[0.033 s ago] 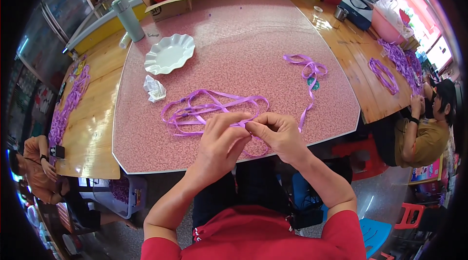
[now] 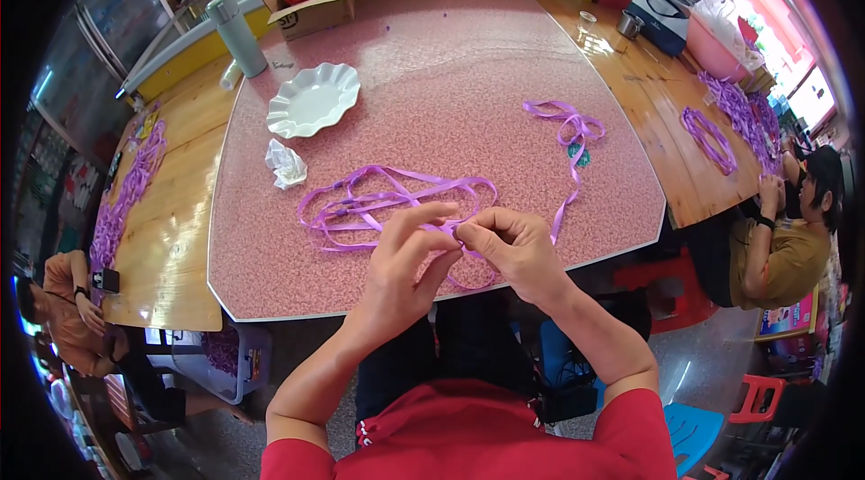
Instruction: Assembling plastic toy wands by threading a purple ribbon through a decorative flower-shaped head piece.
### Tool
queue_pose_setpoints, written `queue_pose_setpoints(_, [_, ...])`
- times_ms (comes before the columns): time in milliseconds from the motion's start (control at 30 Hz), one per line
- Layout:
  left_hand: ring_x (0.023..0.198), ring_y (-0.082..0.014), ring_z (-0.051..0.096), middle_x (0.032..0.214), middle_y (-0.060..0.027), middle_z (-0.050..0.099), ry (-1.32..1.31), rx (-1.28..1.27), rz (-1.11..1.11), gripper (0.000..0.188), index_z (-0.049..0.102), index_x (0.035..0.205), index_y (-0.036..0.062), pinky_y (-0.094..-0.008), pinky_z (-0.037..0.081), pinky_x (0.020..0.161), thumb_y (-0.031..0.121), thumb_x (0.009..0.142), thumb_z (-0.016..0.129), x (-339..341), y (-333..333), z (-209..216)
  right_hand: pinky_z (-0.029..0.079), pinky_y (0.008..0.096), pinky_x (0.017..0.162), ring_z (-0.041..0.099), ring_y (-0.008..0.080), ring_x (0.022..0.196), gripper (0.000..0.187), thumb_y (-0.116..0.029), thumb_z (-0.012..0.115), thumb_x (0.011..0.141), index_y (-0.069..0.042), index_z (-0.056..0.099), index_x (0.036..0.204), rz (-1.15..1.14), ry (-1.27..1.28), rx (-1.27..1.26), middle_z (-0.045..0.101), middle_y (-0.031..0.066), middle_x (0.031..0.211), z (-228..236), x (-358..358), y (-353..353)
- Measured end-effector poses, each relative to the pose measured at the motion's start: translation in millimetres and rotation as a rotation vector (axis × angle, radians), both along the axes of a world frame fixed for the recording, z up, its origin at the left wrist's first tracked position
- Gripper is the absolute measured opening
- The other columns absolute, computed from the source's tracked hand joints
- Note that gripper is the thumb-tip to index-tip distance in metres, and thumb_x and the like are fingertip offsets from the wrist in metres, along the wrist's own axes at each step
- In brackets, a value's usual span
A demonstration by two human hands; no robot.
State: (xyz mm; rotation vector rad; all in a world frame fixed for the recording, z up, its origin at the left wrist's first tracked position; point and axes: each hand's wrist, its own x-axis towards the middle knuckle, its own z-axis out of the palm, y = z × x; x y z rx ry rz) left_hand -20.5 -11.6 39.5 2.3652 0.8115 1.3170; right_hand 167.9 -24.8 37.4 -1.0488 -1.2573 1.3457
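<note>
Both hands meet over the near edge of the pink tabletop, on a thin purple ribbon. My left hand (image 2: 405, 259) has its thumb and a finger drawn together at the ribbon, with another finger raised above them. Close beside it, my right hand (image 2: 515, 250) pinches the ribbon between thumb and forefinger; the exact spot is partly hidden by the fingertips. Just beyond the hands lies a looped bundle of purple ribbon (image 2: 410, 194) with small darker purple pieces on it. Farther right, another purple ribbon (image 2: 577, 127) lies loosely looped, its tail running toward the near edge.
A white scalloped plate (image 2: 314, 102) and crumpled white tissue (image 2: 286, 165) lie on the left. Behind them stand a grey-green bottle (image 2: 237, 37) and an open cardboard box (image 2: 311, 12). Purple ribbon piles (image 2: 743, 115) rest on wooden side tables, where two people sit.
My left fingers have shifted slightly down and left, with a little more space between them. The right hand stays nearly in place.
</note>
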Motion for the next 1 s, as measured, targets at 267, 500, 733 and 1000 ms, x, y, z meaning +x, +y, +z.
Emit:
queue_pose_setpoints(267, [0.103,-0.0093,0.056,0.108,-0.0002,0.058,-0.620,-0.854,-0.292,0.013,0.059,0.106,0.0040,-0.0267,0.045,0.091,0.016,0.103,0.062,-1.0,-5.5,-12.9,0.045,0.0232,0.064,0.055,0.0049,0.077,0.013,-0.011,0.065,0.100,0.001,0.068,0.102,-0.118,-0.299,0.607,0.060,-0.0018,0.082,2.2,-4.4,-1.8])
queue_pose_setpoints(500, [0.097,-0.0133,0.058,0.100,-0.0022,0.059,-0.643,-1.034,-0.274,0.012,0.059,0.104,0.0066,-0.0313,0.046,0.091,0.018,0.102,0.062,-7.2,-12.2,-4.4,0.046,0.0216,0.062,0.057,0.0062,0.073,0.025,-0.014,0.070,0.097,-0.001,0.066,0.117,0.045,0.099,0.032,0.062,-0.0020,0.089,5.2,5.5,1.2])
queue_pose_setpoints(733, [0.095,-0.0167,0.060,0.102,-0.0088,0.065,-0.961,-1.257,-0.540,0.010,0.058,0.100,0.0088,-0.0311,0.047,0.085,0.018,0.101,0.062,-11.2,-10.8,-11.2,0.037,0.0187,0.054,0.050,0.0013,0.065,0.024,-0.010,0.073,0.093,-0.003,0.067,0.116,0.211,0.302,-0.176,0.063,-0.0021,0.086,8.3,30.2,6.6])
queue_pose_setpoints(1000, [0.101,-0.0186,0.060,0.119,-0.0151,0.068,-0.851,-0.904,-0.337,0.008,0.059,0.103,0.0077,-0.0347,0.049,0.088,0.015,0.101,0.063,-1.9,-16.0,-19.7,0.031,0.0214,0.049,0.044,0.0022,0.057,0.010,-0.013,0.074,0.094,-0.003,0.072,0.094,0.039,0.144,-0.260,0.060,-0.0017,0.079,5.2,9.3,1.0])
